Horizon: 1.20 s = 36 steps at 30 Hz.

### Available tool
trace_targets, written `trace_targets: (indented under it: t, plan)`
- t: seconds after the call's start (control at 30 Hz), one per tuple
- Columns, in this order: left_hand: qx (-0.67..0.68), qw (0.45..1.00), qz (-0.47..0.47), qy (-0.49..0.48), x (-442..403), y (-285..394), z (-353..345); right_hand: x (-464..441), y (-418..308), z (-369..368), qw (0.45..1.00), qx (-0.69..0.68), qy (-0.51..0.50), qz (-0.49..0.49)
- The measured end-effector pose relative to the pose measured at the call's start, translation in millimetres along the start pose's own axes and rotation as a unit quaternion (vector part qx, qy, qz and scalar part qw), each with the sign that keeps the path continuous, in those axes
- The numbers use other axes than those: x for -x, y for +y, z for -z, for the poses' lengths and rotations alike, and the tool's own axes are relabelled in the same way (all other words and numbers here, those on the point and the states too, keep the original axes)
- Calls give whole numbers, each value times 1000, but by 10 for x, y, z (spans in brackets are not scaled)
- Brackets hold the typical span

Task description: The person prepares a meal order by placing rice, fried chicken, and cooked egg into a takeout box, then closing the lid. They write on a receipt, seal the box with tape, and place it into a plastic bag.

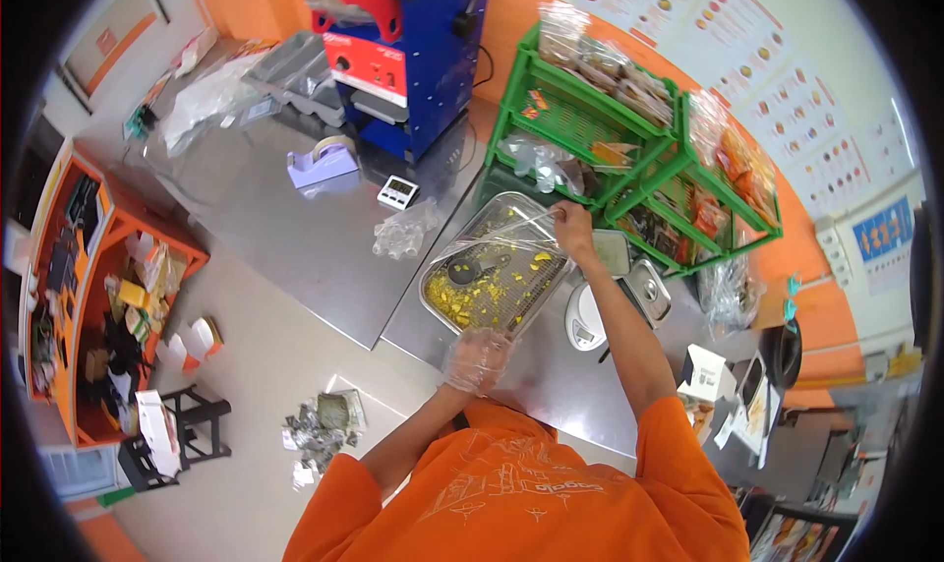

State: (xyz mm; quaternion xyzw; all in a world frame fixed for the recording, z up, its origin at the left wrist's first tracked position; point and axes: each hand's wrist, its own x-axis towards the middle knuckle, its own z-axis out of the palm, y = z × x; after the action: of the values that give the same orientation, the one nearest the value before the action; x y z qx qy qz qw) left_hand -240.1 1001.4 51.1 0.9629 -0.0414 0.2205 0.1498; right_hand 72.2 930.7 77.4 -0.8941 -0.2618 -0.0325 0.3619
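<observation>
A metal tray with a mesh-like bottom lies tilted across the counter, holding scattered yellow pieces and a dark scoop-like utensil. My right hand is closed at the tray's far right corner, pinching the edge of a clear plastic sheet that stretches over the tray's far part. In a clear plastic glove, my left hand is at the tray's near edge. Its fingers look curled at the rim, though the glove's glare partly hides them.
Right of the tray are a white kitchen scale and a lidded metal container. Green crates of packets stand behind. Crumpled plastic, a timer, a tape dispenser and a blue sealing machine are leftward.
</observation>
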Motion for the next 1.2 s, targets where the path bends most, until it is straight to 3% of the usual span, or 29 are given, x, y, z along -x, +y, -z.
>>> trace_targets:
  t: [0.13,0.27,0.37,0.47,0.67,0.8,0.97,1.07,1.13,1.2]
  plan:
    - [-7,999,14,-31,10,1,49,-109,5,-153,995,-53,8,-88]
    - [-23,997,33,-63,43,-1,138,-37,-283,71,983,170,-20,64]
    - [-22,995,38,-95,184,-25,73,-109,-278,300,947,262,-93,160]
    - [-2,987,73,-143,176,11,189,-174,-180,298,922,293,-96,233]
    - [-21,987,40,-155,156,-40,290,-377,-182,210,919,288,-188,193]
    - [-3,981,75,-177,290,-68,227,-382,-102,144,942,256,-156,154]
    - [-11,981,53,-187,346,-139,224,-299,103,-45,959,253,-130,3]
    - [-28,966,2,-259,237,-168,472,-260,337,-178,960,230,-137,-80]
    - [-7,957,22,-288,309,-209,283,-253,414,-212,953,238,-151,-107]
    - [39,952,56,-300,181,-242,387,-356,547,-55,956,3,-290,-32]
